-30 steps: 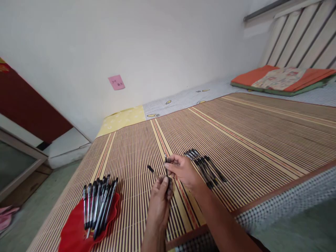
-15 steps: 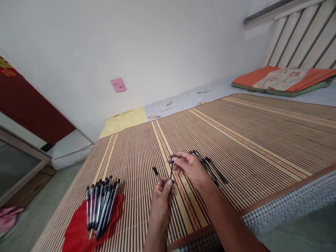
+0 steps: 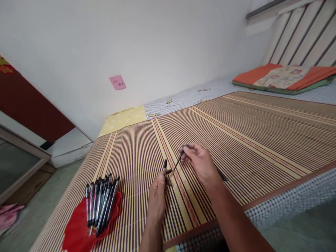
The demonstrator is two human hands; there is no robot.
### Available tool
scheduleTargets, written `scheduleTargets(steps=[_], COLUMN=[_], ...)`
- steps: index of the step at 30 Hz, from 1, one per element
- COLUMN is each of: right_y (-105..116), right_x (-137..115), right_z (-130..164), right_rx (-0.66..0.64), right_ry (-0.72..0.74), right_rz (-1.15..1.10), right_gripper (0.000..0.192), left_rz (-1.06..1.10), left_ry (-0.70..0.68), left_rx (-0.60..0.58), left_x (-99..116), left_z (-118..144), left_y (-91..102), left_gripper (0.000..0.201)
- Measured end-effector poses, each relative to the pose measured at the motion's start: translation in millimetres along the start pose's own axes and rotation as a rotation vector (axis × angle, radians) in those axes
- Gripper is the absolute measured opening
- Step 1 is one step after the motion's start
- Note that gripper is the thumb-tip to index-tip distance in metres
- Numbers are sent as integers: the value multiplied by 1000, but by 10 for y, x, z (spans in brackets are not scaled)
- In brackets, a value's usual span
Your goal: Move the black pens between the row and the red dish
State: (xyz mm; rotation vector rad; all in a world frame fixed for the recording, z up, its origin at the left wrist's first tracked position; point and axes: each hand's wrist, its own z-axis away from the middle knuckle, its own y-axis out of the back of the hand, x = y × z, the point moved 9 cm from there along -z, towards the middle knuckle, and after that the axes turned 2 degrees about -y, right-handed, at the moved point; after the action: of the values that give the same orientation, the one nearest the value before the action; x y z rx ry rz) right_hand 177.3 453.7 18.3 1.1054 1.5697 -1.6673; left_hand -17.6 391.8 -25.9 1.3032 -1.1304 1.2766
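Observation:
My left hand (image 3: 158, 187) is closed around a pen (image 3: 165, 163), whose black end sticks up past the fingers; the rest of it is hidden. Above and to the right, my right hand (image 3: 199, 162) pinches a thin black pen refill (image 3: 177, 163) by its upper end. The refill slants down to the left, its lower tip close to my left fingertips; whether it touches them I cannot tell. Partly behind my right forearm lies a black pen part (image 3: 221, 173) on the striped mat (image 3: 147, 147).
Several black-capped pens (image 3: 101, 201) lie on a red scalloped cloth (image 3: 75, 224) at the left. Folded orange and floral bedding (image 3: 283, 77) rests at the far right. A pink note (image 3: 117, 82) is stuck on the wall. The mat's front edge (image 3: 194, 232) runs close to my forearms.
My right hand has moved up and to the right with the refill, away from my left hand. The pen in my left hand has tipped more upright. My right hand now covers most of the loose pen parts.

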Motion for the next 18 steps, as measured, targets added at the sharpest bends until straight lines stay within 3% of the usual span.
scheduleTargets(steps=[4,9,18], right_y=[170,226,218], right_x=[-232,-358,-359], right_z=[30,65,35], right_rx=[112,144,148], right_ry=[108,192,165], right_rz=[-144,-218,-172], right_gripper=[24,22,22], left_rz=[-41,-29,-85], left_ry=[-12,-19,-79], left_rx=[-83,-117,-98], left_x=[54,78,116], left_z=[7,7,-5], left_y=[-75,-127,-114], left_gripper=[51,48,38])
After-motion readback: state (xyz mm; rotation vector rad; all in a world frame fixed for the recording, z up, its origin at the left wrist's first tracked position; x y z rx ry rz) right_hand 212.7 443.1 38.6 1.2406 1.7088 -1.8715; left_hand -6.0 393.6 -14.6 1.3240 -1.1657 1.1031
